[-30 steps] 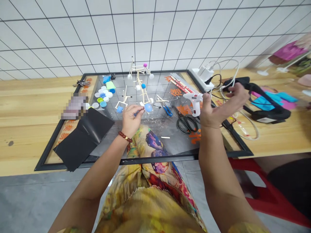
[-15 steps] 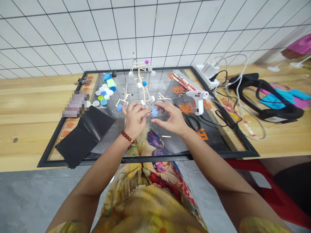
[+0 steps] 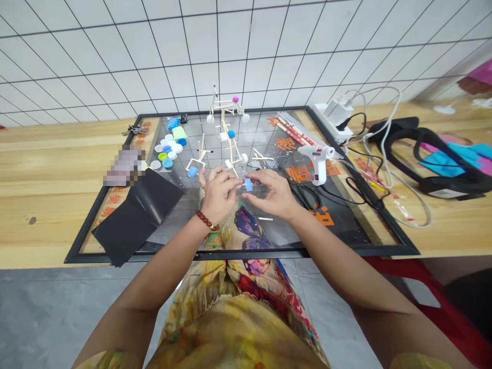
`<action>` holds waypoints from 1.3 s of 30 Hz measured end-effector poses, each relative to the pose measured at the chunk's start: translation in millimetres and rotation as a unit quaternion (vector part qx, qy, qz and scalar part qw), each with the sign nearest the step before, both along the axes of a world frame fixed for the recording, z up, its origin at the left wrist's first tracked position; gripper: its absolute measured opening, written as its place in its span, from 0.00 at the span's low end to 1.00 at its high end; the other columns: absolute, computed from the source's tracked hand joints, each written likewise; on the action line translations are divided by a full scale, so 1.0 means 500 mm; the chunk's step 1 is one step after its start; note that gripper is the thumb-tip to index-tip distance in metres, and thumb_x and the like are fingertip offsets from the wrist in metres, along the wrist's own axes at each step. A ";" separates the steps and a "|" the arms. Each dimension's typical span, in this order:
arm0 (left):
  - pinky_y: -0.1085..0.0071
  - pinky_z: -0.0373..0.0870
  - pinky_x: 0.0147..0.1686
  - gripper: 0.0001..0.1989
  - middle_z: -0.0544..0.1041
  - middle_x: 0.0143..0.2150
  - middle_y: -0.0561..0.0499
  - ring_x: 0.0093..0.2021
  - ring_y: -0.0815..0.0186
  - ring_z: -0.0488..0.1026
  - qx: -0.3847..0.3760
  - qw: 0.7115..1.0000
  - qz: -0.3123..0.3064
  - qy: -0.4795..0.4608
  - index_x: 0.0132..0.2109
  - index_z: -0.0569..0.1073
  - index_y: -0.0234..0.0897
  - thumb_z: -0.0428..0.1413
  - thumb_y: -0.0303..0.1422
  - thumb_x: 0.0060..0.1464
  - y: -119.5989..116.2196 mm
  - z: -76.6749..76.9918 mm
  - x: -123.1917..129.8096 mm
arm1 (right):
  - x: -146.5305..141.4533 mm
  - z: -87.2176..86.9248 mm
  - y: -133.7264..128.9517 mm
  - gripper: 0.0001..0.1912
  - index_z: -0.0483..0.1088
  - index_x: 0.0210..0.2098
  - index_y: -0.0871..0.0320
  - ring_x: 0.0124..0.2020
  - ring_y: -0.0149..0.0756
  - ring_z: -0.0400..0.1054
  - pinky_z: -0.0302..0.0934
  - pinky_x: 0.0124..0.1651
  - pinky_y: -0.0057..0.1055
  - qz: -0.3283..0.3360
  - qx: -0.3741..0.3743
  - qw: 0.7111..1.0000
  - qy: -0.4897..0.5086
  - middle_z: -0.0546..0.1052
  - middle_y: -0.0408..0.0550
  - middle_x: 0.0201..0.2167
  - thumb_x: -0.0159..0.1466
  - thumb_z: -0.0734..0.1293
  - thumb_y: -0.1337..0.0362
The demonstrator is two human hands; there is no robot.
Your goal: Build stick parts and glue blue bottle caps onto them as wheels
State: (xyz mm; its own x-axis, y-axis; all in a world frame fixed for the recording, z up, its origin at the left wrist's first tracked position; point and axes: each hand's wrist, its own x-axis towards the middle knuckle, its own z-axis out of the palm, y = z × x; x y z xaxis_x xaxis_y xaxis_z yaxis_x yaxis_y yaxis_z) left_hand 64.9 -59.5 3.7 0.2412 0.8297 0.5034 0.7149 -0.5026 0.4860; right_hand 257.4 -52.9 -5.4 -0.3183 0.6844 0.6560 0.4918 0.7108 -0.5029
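Note:
My right hand (image 3: pixel 274 193) has its thumb and forefinger closed about a small blue bottle cap (image 3: pixel 248 185). Just left of it, my left hand (image 3: pixel 220 193) is pinched, its fingertips at a thin pale stick (image 3: pixel 243 183) that meets the cap; most of the stick is hidden. Another blue cap (image 3: pixel 192 172) sits on a small frame of sticks (image 3: pixel 202 149) beyond my left hand. Behind both hands stands a stick model (image 3: pixel 226 139) with white caps and a blue pompom. A further stick model (image 3: pixel 223 105) with a magenta pompom is behind that.
Loose bottle caps (image 3: pixel 167 148) and black sheets (image 3: pixel 140 212) lie left. To the right are a white glue gun (image 3: pixel 319 159), dark-handled scissors (image 3: pixel 307 196), glue sticks (image 3: pixel 298 130), a power strip (image 3: pixel 332 123) with cables and a black headset (image 3: pixel 438 184). A black frame edge (image 3: pixel 253 254) borders the glass.
My right thumb and forefinger have closed in on the blue cap from a wider spread. The view has shifted slightly; my left hand keeps its pinch.

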 end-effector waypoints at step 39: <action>0.50 0.62 0.60 0.20 0.81 0.47 0.48 0.54 0.51 0.73 -0.237 0.967 -0.026 0.089 0.49 0.79 0.42 0.65 0.34 0.47 0.027 0.032 -0.037 | 0.038 0.001 0.008 0.19 0.78 0.44 0.56 0.45 0.47 0.74 0.59 0.49 0.43 -0.042 -0.198 0.965 -0.166 0.82 0.49 0.41 0.55 0.77 0.57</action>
State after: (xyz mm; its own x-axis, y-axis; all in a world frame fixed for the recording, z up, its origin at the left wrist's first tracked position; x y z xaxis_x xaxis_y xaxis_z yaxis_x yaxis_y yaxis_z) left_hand 46.2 -45.8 19.8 0.3373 0.9413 0.0165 0.7875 -0.2917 0.5429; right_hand 276.5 -48.7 -4.7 -0.3992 0.8926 0.2097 0.7195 0.4467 -0.5318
